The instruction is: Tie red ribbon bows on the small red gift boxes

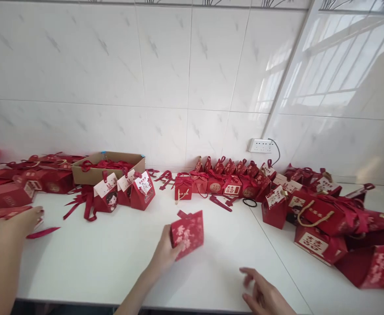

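My left hand (164, 254) grips a flat red gift box with a pale flower print (188, 234) by its lower left corner and holds it tilted just above the white table (113, 258). Near the table's front edge, to the right of the box, my right hand (260, 294) is open with its fingers loosely spread and nothing in it. The box's small top flap sticks up at its upper left.
Another person's hand (16, 225) rests on flat red boxes at the far left. A cardboard carton of ribbons (108, 168) stands at the back, with rows of finished red boxes (224, 179) beside it. More boxes are piled at the right (326, 223). A wall socket (260, 145) is behind.
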Available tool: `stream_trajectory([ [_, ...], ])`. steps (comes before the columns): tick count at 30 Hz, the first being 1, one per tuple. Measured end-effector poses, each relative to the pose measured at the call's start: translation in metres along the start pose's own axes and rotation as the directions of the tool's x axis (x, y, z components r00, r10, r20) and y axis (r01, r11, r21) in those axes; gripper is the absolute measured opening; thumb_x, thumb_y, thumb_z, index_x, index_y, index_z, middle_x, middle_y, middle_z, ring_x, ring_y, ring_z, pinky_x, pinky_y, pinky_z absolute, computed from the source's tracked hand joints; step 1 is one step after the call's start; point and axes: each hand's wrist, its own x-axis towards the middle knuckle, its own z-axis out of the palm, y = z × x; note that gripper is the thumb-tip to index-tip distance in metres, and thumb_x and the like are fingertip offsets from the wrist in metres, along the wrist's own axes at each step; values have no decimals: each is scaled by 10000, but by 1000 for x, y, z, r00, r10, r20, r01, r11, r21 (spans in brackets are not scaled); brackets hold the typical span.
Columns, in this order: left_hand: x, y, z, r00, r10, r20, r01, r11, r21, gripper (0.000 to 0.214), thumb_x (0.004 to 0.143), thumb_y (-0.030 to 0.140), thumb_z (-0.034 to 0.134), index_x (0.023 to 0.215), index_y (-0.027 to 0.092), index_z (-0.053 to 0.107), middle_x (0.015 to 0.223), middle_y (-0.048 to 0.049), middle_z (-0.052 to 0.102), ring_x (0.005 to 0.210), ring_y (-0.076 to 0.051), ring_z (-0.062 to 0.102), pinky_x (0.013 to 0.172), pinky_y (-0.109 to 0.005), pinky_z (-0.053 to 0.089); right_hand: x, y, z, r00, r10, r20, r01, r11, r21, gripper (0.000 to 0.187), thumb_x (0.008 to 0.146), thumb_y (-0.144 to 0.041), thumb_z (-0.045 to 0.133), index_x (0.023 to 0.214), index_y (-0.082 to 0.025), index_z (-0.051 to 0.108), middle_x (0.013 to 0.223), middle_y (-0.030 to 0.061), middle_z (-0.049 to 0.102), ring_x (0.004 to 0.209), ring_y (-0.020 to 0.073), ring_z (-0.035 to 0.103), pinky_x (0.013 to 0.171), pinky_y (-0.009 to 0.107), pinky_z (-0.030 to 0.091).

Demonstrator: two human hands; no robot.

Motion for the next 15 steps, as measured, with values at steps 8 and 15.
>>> stream_trajectory([
  [8, -51, 41, 73, 833, 183, 522, -62, 969, -240, 390, 805, 355, 585, 1124, 186, 437, 1124, -106, 550, 1035, -236, 546, 918, -405, 421, -2, -26, -16, 987, -38, -158, 41, 999, 12, 511, 760, -287, 563, 1229, -194, 383, 1176, 121, 554, 1034, 251, 571, 866, 368, 492],
  [15, -21, 25, 34, 824, 152, 546, -91, 986, -137, 584, 838, 416, 508, 1334, 205, 284, 1392, -148, 372, 1281, -268, 370, 1043, -451, 313, 28, -41, -27, 993, -78, -93, 91, 984, 151, 478, 715, -226, 613, 1150, -173, 422, 1109, 98, 603, 1000, 243, 580, 861, 376, 476],
])
